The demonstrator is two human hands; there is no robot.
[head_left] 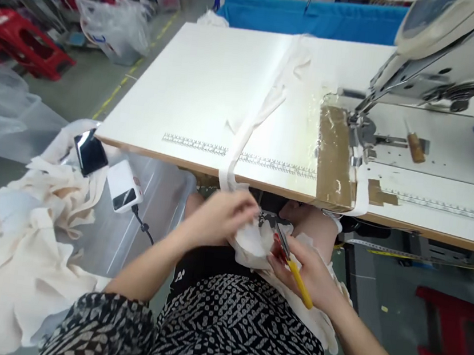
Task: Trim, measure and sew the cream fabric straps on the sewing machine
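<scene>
In my right hand (310, 270) is a pair of thread snips (298, 280) with a yellow handle, its metal blades pointing up and away from me. Pale cloth (255, 243) lies bunched over my lap, touching that hand. My left hand (226, 213) is blurred by motion, its fingers curled together above the cloth, just below the table edge; what they pinch, if anything, is hidden. A long white fabric strip (247, 130) runs across the tabletop and hangs over the front edge next to my left hand.
The white table (188, 85) carries a sewing machine (364, 130) at right, with a wooden-handled awl (416, 146) beside it. At left, a plastic bin (161, 191) stands near heaped cream cloth (19, 266), a white power bank (124, 186) and a phone (90, 151). Red stools (24, 42) stand around.
</scene>
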